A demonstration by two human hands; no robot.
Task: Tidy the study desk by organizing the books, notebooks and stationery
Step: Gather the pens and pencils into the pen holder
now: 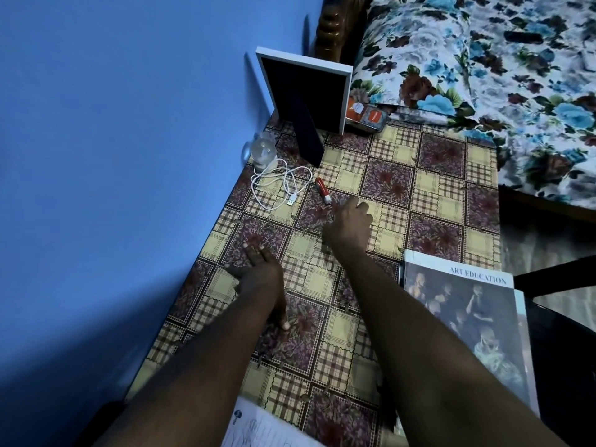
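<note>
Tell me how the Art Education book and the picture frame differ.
The Art Education book lies flat, cover up; the picture frame stands upright on its prop, dark back showing. The book sits at the right edge of the patterned tablecloth; the frame stands at its far end by the blue wall. Both are rectangular and rest on it.

Art Education bk lies flat at desk R edge; white sketched sheet at near edge.

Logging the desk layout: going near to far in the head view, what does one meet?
Paper, left hand, right hand, red stick, clear bulb, frame.
</note>
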